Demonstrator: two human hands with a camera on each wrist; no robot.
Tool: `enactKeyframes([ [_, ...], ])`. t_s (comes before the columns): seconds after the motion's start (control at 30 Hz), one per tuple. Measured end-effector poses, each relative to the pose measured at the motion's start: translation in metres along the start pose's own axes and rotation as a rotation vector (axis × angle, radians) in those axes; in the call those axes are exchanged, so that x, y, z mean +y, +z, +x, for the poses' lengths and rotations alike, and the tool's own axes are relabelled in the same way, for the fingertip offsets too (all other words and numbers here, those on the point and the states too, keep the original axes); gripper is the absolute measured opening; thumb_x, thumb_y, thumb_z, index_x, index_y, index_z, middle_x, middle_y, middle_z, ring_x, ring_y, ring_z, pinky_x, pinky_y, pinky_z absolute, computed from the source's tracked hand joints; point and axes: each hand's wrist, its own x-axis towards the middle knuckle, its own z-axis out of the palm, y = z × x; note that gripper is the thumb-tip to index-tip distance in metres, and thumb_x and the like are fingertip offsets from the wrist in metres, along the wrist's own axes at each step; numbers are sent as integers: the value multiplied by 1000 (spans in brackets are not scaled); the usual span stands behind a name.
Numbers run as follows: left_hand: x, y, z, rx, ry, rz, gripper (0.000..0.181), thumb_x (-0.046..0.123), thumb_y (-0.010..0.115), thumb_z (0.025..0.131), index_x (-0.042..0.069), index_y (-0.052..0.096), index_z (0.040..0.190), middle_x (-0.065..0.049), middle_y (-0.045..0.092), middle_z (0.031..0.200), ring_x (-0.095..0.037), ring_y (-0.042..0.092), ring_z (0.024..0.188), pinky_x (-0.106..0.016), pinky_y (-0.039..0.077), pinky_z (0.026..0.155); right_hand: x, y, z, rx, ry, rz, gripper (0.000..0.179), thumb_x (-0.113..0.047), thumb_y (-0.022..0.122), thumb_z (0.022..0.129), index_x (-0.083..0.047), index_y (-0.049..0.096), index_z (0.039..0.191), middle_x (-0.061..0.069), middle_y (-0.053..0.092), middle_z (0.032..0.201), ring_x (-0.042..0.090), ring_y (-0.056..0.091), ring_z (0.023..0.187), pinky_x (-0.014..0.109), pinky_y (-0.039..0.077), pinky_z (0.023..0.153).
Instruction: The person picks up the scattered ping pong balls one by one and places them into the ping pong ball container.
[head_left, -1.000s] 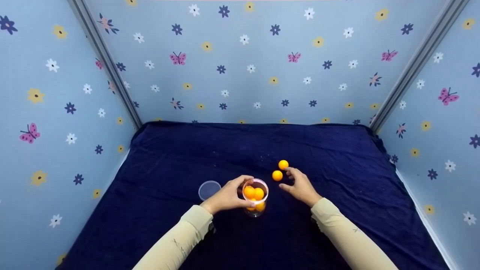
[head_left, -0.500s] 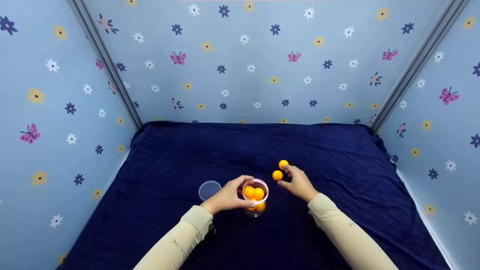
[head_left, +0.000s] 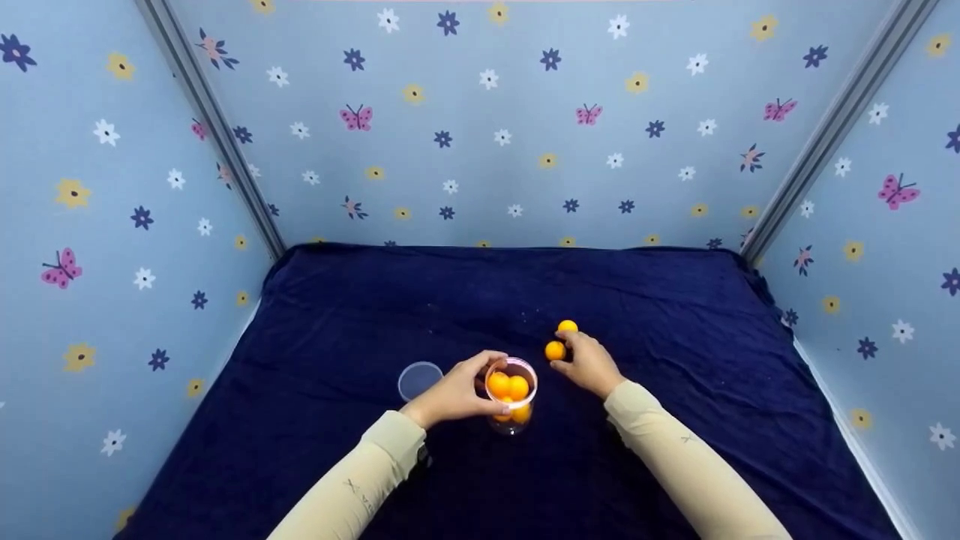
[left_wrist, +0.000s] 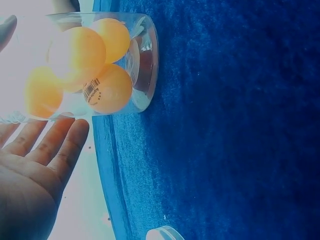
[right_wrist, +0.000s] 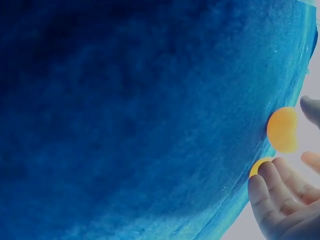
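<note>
My left hand (head_left: 459, 391) grips a clear plastic jar (head_left: 511, 429) near its rim, thumb on the near side and fingers on the far side. Several orange table tennis balls lie inside the jar; one ball (left_wrist: 108, 89) shows printed lettering in the left wrist view. The jar's mouth is uncovered. My right hand (head_left: 591, 364) is at a loose orange ball (head_left: 554, 351), with thumb and forefinger spread on either side of it. Another loose ball (head_left: 568, 326) lies just beyond, partly behind the fingers. In the right wrist view, the other fingers (right_wrist: 272, 200) are extended.
A round translucent lid (head_left: 418, 381) lies on the cloth left of the jar, partly behind my left hand. Dark blue cloth (head_left: 375, 300) covers the table. Pale blue flowered walls (head_left: 480, 150) stand at the back and both sides.
My right hand has moved left, bringing its thumb and forefinger around the nearer loose ball. The far ball is now more covered by the fingers. My left hand and the jar stay put.
</note>
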Motion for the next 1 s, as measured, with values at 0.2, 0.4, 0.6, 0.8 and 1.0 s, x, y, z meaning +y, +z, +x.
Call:
enactKeyframes([
  [0.2,3,0,0,0,10,4,81,21,97,82,1,56,150,-23,66,144,-34,70,123,-50,61,103,2,3,6,-13,-8,-20,56,-22,87,91,1,68,137,25,76,119,44,73,109,62,58,96],
  [0.4,2,0,0,-3,2,18,82,23,96,82,1,57,150,-22,67,144,-34,71,122,-50,61,104,48,39,23,30,-25,-134,46,-26,89,88,-5,74,126,22,78,114,44,75,102,62,59,89],
  [0.6,1,0,1,-14,1,21,81,23,96,83,2,57,151,-21,68,144,-33,71,121,-47,62,103,56,44,24,36,-39,-144,44,-26,89,89,-8,74,125,18,79,115,40,76,103,58,61,89],
  [0.8,0,-2,1,-16,2,36,82,25,96,83,2,56,151,-21,67,145,-31,71,120,-48,62,103,1,1,9,12,-32,-86,42,-20,87,91,0,74,126,23,78,117,43,74,107,61,59,94],
  [1.0,1,-3,1,-16,8,32,82,24,96,83,1,56,151,-21,67,144,-31,71,118,-49,61,103,-23,-16,5,5,-2,-62,41,-13,87,90,4,74,125,24,77,114,43,73,105,61,58,95],
])
